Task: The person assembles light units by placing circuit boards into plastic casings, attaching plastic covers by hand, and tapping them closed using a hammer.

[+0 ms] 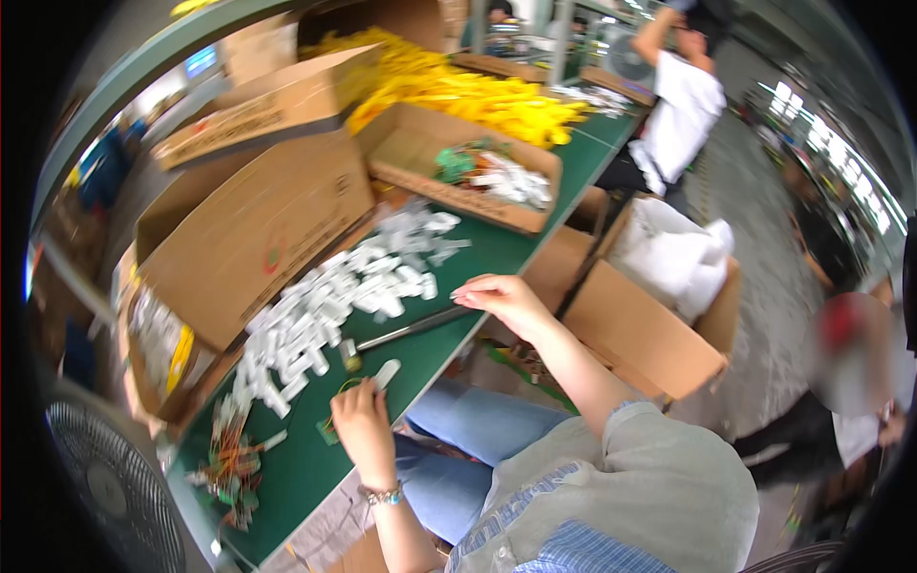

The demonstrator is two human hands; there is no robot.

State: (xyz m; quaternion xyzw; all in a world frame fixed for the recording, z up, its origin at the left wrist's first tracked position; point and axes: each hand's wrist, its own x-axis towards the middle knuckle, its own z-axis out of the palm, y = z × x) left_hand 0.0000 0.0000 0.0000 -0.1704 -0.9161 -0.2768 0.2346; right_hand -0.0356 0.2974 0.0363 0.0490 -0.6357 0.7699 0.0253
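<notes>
My left hand [361, 420] is closed at the near edge of the green table. A small green circuit board [328, 433] with thin wires shows under its fingers. Just beyond the fingertips lies a white plastic piece [387, 373]; whether the hand touches it I cannot tell. My right hand [501, 298] is raised by the table edge with thumb and fingers pinched together, and what they hold, if anything, is too small to make out. Below its fingertips ends the dark handle of a hammer [411, 329], whose head points left. A heap of white plastic pieces [334, 286] spreads beyond the hammer.
Wired circuit boards [229, 463] lie at the table's left end, near a fan [110, 487]. An open cardboard box [258, 239] and a shallow carton [458, 196] stand behind the heap. Yellow parts [458, 95] pile up farther back. Right of the table sits a carton [630, 325] with a white bag; people are nearby.
</notes>
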